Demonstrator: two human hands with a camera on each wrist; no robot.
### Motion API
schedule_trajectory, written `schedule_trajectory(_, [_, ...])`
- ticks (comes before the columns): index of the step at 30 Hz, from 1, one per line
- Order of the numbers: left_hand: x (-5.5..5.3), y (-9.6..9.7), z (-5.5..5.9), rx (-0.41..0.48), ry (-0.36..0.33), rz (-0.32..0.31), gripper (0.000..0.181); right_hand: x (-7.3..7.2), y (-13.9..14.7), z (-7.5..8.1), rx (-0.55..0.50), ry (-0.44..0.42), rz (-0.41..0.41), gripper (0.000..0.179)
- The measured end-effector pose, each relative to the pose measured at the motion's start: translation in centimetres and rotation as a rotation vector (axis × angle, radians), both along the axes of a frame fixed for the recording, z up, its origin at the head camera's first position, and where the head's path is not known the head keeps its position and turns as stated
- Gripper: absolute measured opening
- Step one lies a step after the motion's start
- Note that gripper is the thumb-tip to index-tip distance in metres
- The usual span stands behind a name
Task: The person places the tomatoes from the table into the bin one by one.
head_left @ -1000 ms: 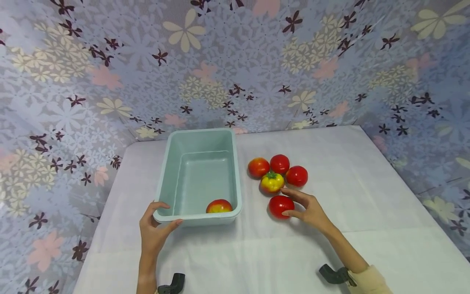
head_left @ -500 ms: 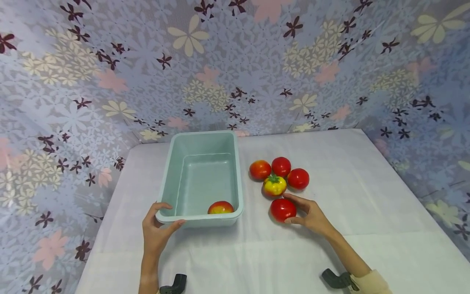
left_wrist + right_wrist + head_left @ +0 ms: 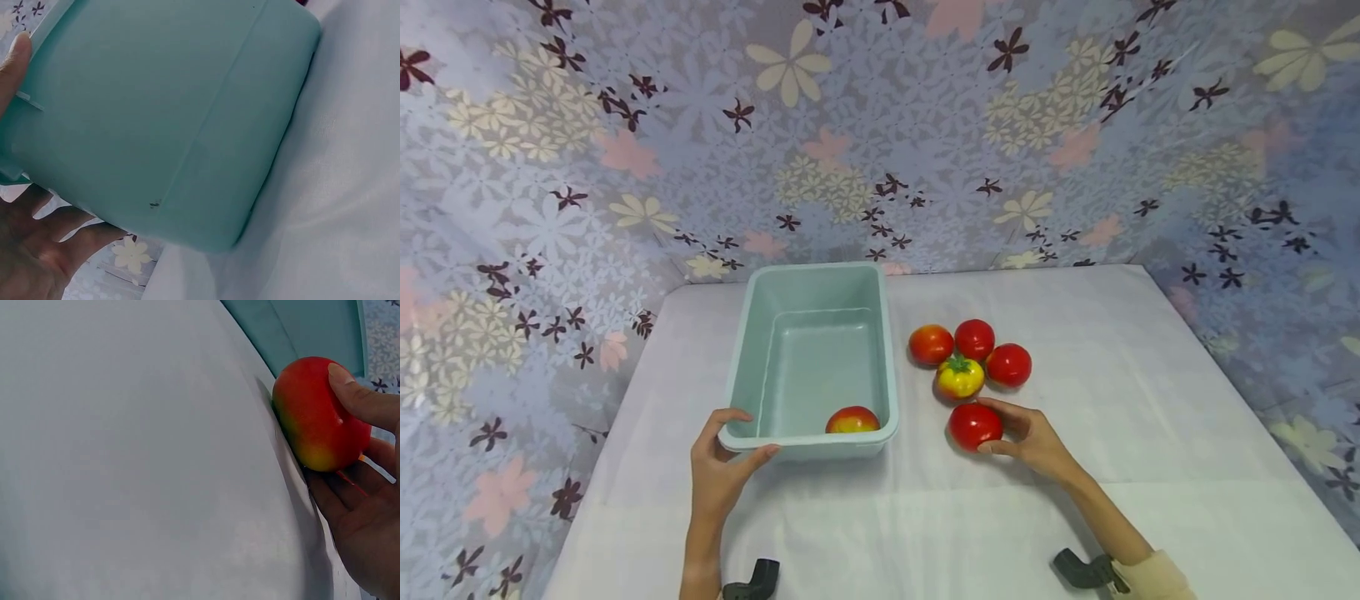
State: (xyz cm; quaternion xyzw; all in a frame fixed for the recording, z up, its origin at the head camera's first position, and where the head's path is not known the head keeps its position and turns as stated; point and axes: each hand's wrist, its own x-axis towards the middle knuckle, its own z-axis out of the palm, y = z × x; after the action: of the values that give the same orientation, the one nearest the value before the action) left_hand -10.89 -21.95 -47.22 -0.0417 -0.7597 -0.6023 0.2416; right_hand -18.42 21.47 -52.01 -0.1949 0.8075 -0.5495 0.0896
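Note:
My left hand (image 3: 718, 475) grips the near left corner of a pale green plastic tub (image 3: 883, 350), thumb at the front rim and a finger over the left rim. In the left wrist view, several fingers lie along the tub's outer wall (image 3: 150, 125). Inside the tub, by the near right corner, is a red and yellow fruit (image 3: 852, 419). My right hand (image 3: 1033, 437) holds a red mango-like fruit (image 3: 975, 427) on the white cloth. The right wrist view shows the thumb (image 3: 362, 400) on this fruit, its lower side yellow-green; the fingers curve underneath, partly hidden.
Beyond the held fruit sit a yellow and red fruit with a green calyx (image 3: 959, 379), an orange-red one (image 3: 931, 345) and two red ones, a farther one (image 3: 974, 340) and a right-hand one (image 3: 1008, 365). Flower-patterned sheeting (image 3: 940, 167) rises behind the white cloth-covered table (image 3: 1120, 350).
The right hand's fingers have closed in slightly around the red fruit, which stays at nearly the same place. The left hand keeps its hold on the tub. The head view has shifted a little.

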Motion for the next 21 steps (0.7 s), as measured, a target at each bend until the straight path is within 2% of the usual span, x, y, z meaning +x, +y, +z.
schedule_trajectory(4, [0.00, -0.08, 0.10, 0.008, -0.006, -0.011, 0.050, 0.04, -0.02, -0.22, -0.004, -0.014, 0.002, 0.066])
schedule_trajectory(10, [0.10, 0.01, 0.12, 0.034, -0.018, 0.010, 0.051, -0.23, -0.26, 0.03, -0.014, -0.022, 0.007, 0.066])
schedule_trajectory(17, [-0.12, 0.08, -0.05, -0.003, 0.007, 0.012, 0.052, -0.30, -0.17, 0.50, 0.000, -0.020, -0.016, 0.065])
schedule_trajectory(21, [-0.02, 0.37, 0.16, 0.013, 0.000, 0.027, 0.052, -0.30, 0.10, 0.74, -0.006, -0.010, -0.024, 0.065])
